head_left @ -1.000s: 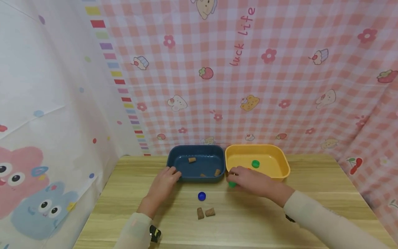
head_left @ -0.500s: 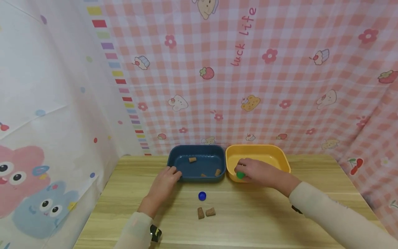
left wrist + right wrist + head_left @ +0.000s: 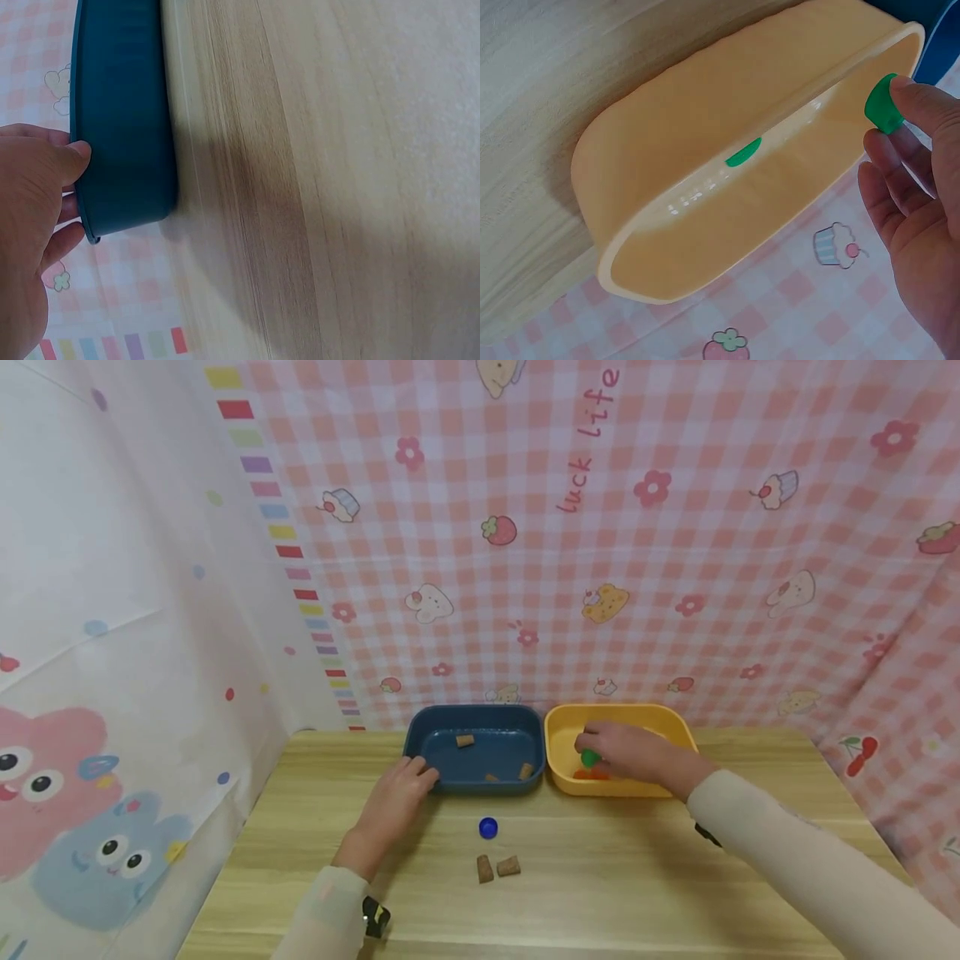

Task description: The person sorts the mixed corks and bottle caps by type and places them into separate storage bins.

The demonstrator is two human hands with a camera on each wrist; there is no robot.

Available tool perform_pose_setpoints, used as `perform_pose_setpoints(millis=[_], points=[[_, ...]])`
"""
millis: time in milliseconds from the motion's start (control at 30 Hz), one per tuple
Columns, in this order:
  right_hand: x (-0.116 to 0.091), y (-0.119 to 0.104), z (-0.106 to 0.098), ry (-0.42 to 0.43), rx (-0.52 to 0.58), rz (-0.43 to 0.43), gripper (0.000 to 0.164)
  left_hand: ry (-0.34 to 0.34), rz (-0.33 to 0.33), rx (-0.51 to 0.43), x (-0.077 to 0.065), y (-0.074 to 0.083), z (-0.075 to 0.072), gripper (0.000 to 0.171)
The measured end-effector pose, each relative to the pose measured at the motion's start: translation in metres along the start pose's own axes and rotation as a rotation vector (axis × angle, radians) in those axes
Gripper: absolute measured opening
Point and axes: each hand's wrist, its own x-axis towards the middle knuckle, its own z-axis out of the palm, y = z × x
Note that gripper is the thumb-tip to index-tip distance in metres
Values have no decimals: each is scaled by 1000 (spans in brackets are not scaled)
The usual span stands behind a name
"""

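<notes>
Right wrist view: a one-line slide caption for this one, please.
The right hand pinches a green bottle cap over a yellow tub, with a second green cap inside.

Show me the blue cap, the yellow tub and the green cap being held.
Blue cap [image 3: 488, 828]: head view, its middle.
Yellow tub [image 3: 679, 120]: right wrist view, outer wall.
Held green cap [image 3: 883, 105]: right wrist view, its side.

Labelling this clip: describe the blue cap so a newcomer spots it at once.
On the wooden table, find the navy tray. Between that tray and two brown corks lies the small blue cap. It is round and bright blue; both corks are brown and longer than wide.
</notes>
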Motion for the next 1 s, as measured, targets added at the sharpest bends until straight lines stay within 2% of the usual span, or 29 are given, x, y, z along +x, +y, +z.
perform_pose_setpoints(millis=[333, 567, 767, 900, 1000], points=[[12, 17, 2, -90, 94, 72, 21, -16, -1, 18, 0, -2, -1, 10], [15, 27, 5, -124, 147, 101, 15, -13, -4, 14, 0, -2, 2, 11], [19, 36, 3, -180, 275, 176, 9, -4, 5, 19, -1, -3, 2, 13], [21, 41, 3, -209, 273, 205, 8, -12, 9, 22, 0, -3, 1, 12], [23, 43, 4, -226, 218, 194, 12, -11, 15, 28, 0, -3, 1, 12]])
